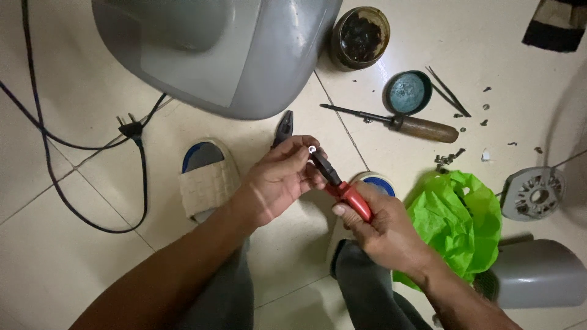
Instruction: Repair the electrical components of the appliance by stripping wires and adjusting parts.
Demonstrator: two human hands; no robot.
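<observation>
Seen from above, over a tiled floor: the right hand [382,229] is closed around red-handled pliers [342,183], whose long axis slants up-left toward the left hand [282,177]. That hand's fingertips pinch a small shiny part [312,149] at the plier nose. A crumpled green plastic bag [465,223] lies just right.

I can't make out the tiny shiny part [312,149] pinched in my left hand [278,180]; my right hand [382,229] hides the red-handled pliers' [339,183] grip ends.
</observation>
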